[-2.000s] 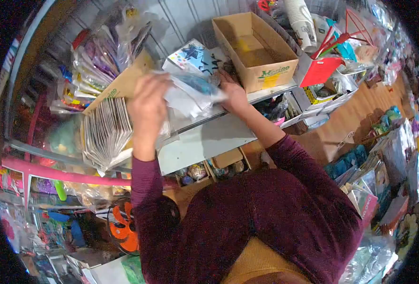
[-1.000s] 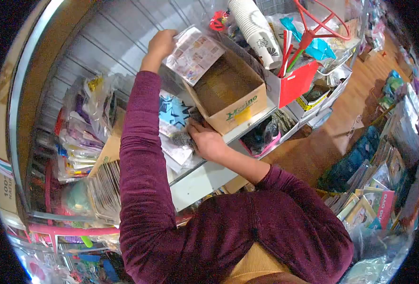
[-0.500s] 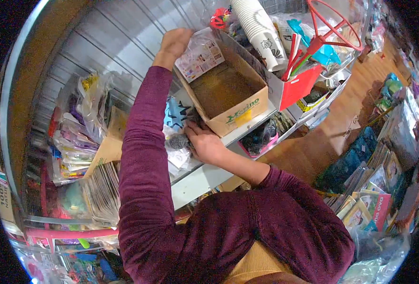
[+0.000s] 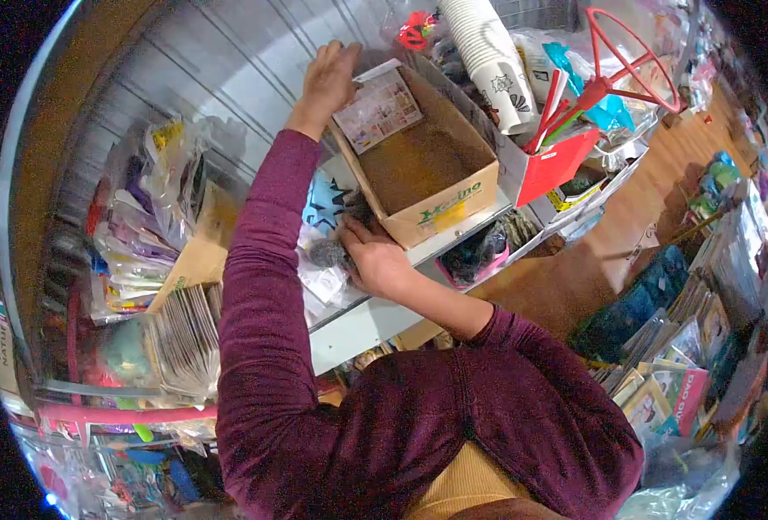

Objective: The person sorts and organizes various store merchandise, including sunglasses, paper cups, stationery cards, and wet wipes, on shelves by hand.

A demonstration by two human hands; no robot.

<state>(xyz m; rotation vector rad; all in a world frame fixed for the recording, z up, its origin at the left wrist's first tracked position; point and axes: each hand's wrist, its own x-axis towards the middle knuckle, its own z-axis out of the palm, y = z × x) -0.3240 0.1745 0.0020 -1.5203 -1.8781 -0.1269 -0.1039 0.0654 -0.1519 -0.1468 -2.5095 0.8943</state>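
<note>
My left hand [image 4: 328,80] is at the far left edge of a cardboard box [image 4: 458,206], its fingers slightly apart. Beside it, a printed packet [image 4: 380,110] in clear plastic leans inside the box against the far end. My right hand [image 4: 380,264] is low at the near left corner of the box, fingers curled around a dark grey fuzzy bundle [image 4: 327,253]; part of its grip is hidden. Blue wrapping with dark star shapes [image 4: 322,204] lies just beyond the bundle. White papers [image 4: 322,282] lie under and beside it.
A stack of paper cups [image 4: 492,74] leans right of the box. A red box [image 4: 557,165] holds straws near a red hoop [image 4: 631,69]. Bagged goods [image 4: 137,234] and a row of packed cards [image 4: 185,338] stand left. More packets [image 4: 661,399] are at lower right.
My left hand has shifted slightly right and its fingers have loosened beside the packet. My right hand stays by the fuzzy bundle. The view has moved a little.
</note>
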